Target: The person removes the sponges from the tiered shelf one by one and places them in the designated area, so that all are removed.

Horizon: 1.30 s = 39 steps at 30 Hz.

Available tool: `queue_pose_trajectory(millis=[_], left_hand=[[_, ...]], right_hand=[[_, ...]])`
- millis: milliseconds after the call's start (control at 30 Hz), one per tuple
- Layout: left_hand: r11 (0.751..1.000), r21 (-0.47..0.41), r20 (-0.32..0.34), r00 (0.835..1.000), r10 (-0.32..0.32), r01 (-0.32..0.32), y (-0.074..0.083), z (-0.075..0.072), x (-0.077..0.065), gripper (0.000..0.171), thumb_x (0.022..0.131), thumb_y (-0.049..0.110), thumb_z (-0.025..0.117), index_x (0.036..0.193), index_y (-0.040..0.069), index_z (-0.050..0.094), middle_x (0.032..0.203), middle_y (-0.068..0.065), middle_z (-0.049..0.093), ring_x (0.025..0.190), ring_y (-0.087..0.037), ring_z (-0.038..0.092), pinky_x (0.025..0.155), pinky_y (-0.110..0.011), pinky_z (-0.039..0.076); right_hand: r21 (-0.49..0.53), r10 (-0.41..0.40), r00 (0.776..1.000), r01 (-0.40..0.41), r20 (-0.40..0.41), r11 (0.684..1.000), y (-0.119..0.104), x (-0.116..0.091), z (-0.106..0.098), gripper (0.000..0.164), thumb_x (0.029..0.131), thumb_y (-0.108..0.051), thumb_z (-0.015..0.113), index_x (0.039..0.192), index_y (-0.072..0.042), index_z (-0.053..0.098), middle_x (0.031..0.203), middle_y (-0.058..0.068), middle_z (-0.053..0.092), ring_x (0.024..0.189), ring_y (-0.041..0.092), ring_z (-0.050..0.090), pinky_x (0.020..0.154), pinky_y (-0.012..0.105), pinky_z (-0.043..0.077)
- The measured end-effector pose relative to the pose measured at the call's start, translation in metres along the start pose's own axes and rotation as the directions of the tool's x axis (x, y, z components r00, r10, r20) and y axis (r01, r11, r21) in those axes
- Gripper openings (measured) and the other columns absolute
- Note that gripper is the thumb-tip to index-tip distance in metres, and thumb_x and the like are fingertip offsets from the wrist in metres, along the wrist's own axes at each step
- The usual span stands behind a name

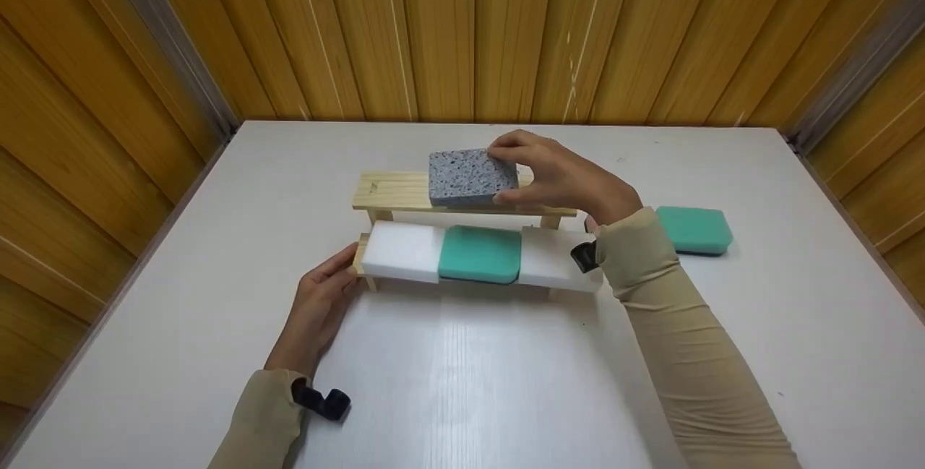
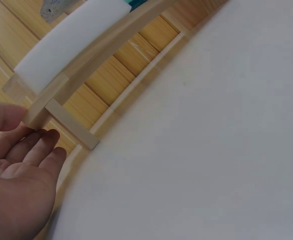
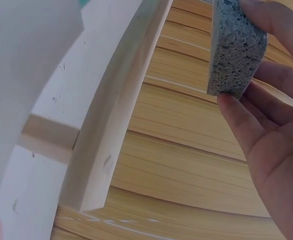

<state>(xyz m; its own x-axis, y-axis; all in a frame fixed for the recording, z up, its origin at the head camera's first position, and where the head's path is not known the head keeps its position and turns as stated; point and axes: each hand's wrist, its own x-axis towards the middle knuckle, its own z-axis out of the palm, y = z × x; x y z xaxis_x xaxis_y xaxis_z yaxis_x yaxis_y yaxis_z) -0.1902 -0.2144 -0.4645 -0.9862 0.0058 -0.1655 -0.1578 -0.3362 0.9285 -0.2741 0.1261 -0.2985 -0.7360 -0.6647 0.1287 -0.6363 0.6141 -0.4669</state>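
My right hand point(image 1: 560, 173) grips a grey speckled, porous sponge point(image 1: 470, 176) by its right end, thumb on one side and fingers on the other. In the head view the sponge overlaps the rear wooden stand point(image 1: 394, 191); the right wrist view has it up off the board. At the left end of the front wooden stand point(image 1: 360, 256), my left hand point(image 1: 323, 295) pinches the board's tip, as the left wrist view shows. Along that stand lie a white sponge point(image 1: 401, 252), a green sponge point(image 1: 480, 254) with a dark underside, and a second white sponge point(image 1: 553, 259), partly behind my right sleeve.
Another green sponge point(image 1: 694, 229) with a dark base lies on the white table point(image 1: 181, 252) to the right. A bit of something pink point(image 1: 590, 224) peeks out beside my right wrist. Yellow wood-look panels point(image 1: 433, 35) enclose the table at the back and sides.
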Motion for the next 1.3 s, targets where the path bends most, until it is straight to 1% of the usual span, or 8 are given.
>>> queue_pose_trajectory(millis=[200,400,567,767,1000,1167,1300], left_hand=[[1.000,-0.005,-0.007,1.000,-0.005,0.005,0.000,0.000,0.000,0.050,0.095,-0.001,0.051,0.144,0.001,0.040,0.151,-0.009,0.040,0.138,-0.019,0.040,0.108,-0.022,0.042],[1.000,-0.009,-0.013,1.000,-0.019,0.019,0.001,0.000,0.000,0.051,0.095,-0.002,0.050,0.145,0.002,0.039,0.152,-0.009,0.038,0.139,-0.019,0.039,0.107,-0.021,0.042],[1.000,0.002,-0.003,1.000,-0.014,0.014,0.001,-0.002,0.000,0.051,0.096,-0.002,0.049,0.145,0.002,0.039,0.153,-0.009,0.037,0.139,-0.019,0.039,0.108,-0.022,0.042],[1.000,0.013,-0.001,1.000,-0.006,0.006,0.001,-0.004,0.000,0.050,0.096,-0.002,0.049,0.145,0.001,0.039,0.153,-0.009,0.037,0.139,-0.020,0.039,0.107,-0.022,0.042],[1.000,-0.018,0.005,1.000,-0.004,0.004,-0.001,-0.007,-0.001,0.051,0.096,-0.004,0.047,0.146,0.001,0.037,0.153,-0.010,0.036,0.139,-0.021,0.038,0.107,-0.022,0.043],[1.000,-0.003,-0.002,1.000,-0.014,0.014,-0.001,-0.006,0.000,0.051,0.096,-0.003,0.048,0.146,0.002,0.037,0.153,-0.009,0.036,0.139,-0.020,0.039,0.106,-0.021,0.043],[1.000,0.004,-0.004,1.000,-0.010,0.010,0.000,-0.005,0.000,0.051,0.096,-0.003,0.049,0.145,0.001,0.038,0.153,-0.009,0.037,0.139,-0.020,0.039,0.106,-0.021,0.043]], right_hand=[[0.015,0.023,1.000,-0.023,-0.011,1.000,0.008,-0.012,-0.002,0.066,0.083,-0.022,0.076,0.140,-0.003,0.048,0.141,0.009,0.045,0.126,0.025,0.048,0.109,0.044,0.042],[0.025,0.012,0.999,-0.011,-0.039,1.000,0.014,-0.024,-0.003,0.065,0.082,-0.020,0.076,0.139,-0.002,0.049,0.139,0.009,0.047,0.125,0.025,0.047,0.108,0.045,0.042],[0.045,0.026,0.998,-0.024,-0.050,0.999,0.020,-0.032,-0.004,0.065,0.083,-0.021,0.075,0.140,-0.001,0.048,0.139,0.009,0.047,0.127,0.027,0.047,0.109,0.047,0.041],[0.045,0.027,0.998,-0.024,-0.059,0.999,0.029,-0.040,-0.005,0.068,0.083,-0.021,0.076,0.140,-0.001,0.047,0.140,0.011,0.047,0.129,0.028,0.045,0.110,0.048,0.041],[0.033,-0.010,0.995,0.013,-0.104,0.999,0.036,-0.050,-0.004,0.066,0.080,-0.018,0.078,0.137,0.001,0.051,0.137,0.011,0.049,0.126,0.027,0.049,0.107,0.047,0.043],[0.013,-0.038,0.990,0.040,-0.133,0.999,0.042,-0.057,-0.003,0.063,0.080,-0.010,0.078,0.135,0.004,0.052,0.135,0.013,0.051,0.121,0.027,0.052,0.102,0.045,0.047],[0.009,-0.007,0.991,0.008,-0.131,1.000,0.046,-0.062,-0.004,0.064,0.080,-0.009,0.078,0.137,0.003,0.050,0.136,0.014,0.050,0.122,0.028,0.051,0.103,0.047,0.047]])
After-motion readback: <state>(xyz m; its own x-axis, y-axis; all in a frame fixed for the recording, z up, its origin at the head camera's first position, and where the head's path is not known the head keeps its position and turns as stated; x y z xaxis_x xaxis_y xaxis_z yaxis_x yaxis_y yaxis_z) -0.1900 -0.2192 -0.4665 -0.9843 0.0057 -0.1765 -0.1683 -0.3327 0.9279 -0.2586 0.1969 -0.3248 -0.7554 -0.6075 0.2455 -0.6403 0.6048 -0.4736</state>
